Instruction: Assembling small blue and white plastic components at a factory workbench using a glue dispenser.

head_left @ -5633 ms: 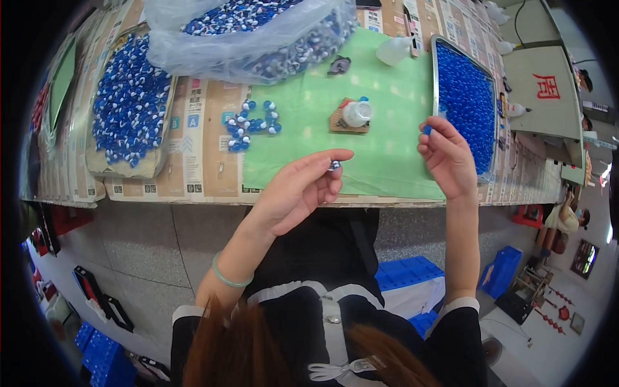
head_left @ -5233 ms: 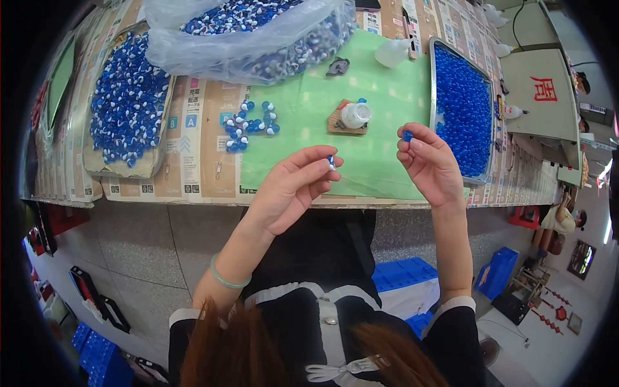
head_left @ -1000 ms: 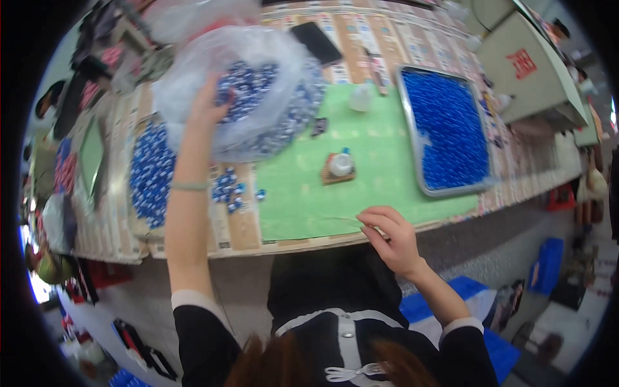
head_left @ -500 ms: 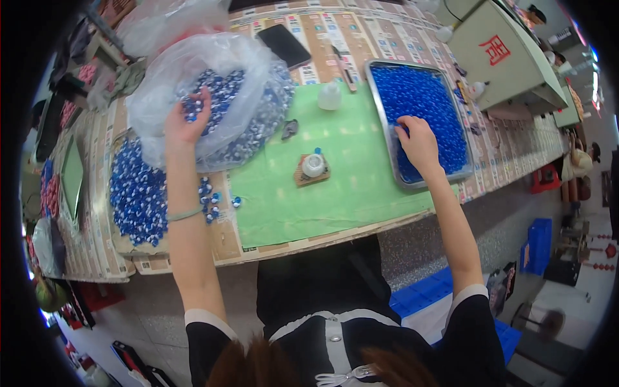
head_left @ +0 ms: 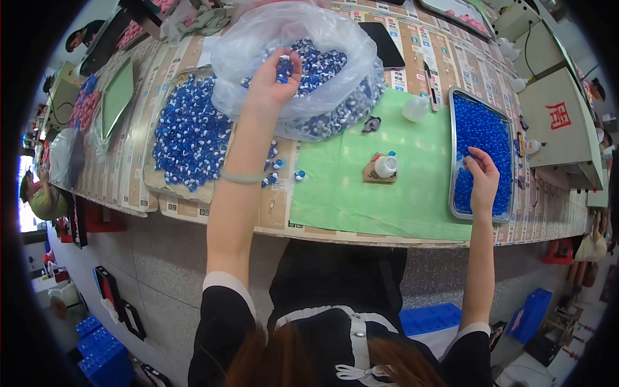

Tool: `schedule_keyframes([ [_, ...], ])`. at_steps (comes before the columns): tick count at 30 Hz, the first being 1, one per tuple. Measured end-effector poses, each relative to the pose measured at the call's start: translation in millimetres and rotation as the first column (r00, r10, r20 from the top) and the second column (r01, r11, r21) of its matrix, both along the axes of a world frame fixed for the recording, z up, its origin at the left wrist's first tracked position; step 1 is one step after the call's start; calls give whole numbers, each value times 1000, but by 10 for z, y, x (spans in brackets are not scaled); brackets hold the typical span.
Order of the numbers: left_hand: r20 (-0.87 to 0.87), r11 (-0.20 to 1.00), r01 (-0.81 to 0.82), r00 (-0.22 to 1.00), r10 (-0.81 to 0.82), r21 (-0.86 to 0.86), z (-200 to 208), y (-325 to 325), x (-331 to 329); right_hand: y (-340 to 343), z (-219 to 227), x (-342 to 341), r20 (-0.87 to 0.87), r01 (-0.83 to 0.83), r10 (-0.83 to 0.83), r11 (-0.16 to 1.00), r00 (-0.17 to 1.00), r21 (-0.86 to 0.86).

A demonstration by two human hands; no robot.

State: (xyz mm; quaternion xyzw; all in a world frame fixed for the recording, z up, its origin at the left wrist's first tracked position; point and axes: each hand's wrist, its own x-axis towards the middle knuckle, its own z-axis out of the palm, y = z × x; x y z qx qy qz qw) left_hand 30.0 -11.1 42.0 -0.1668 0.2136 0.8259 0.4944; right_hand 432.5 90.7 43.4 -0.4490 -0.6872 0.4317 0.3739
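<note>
My left hand (head_left: 273,84) is over the mouth of a clear plastic bag (head_left: 235,55). Its curled fingers hold a few small blue-and-white pieces (head_left: 284,66), and more such pieces (head_left: 316,64) fill the bag. My right hand (head_left: 483,184) is above the near part of a metal tray (head_left: 452,148) of small glossy blue beads (head_left: 480,126). Thumb and forefinger come together there; whatever is between them is too small to make out. Between my hands, a small white round container (head_left: 386,166) stands on a brown cardboard piece (head_left: 372,173) on a green cloth (head_left: 342,206).
Left of the bag lies a broad heap of blue-and-white pieces (head_left: 190,132), with several strays by the cloth. A white squeeze bottle (head_left: 416,109), a crumpled grey scrap (head_left: 372,124), a pink-handled tool (head_left: 432,90) and a black phone (head_left: 382,45) lie farther back. At right stands a pale machine (head_left: 558,122).
The whole view has turned, so the table things sit farther right in the picture. My left hand stays over the bag with pieces in it; my right hand stays over the bead tray.
</note>
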Motion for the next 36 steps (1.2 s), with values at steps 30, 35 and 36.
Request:
schedule_keyframes([
  [30,-3,918,386,922,-388,90,232,-783,1111,-647,45,-180,-508,-299,-66,741,859,-602],
  [35,107,816,566,809,-577,122,-145,-1180,1612,-896,-5,-285,-485,-328,-82,638,871,-696],
  [36,137,806,563,797,-588,183,-256,-1235,1687,-916,-28,-290,-507,-355,-93,606,857,-712],
])
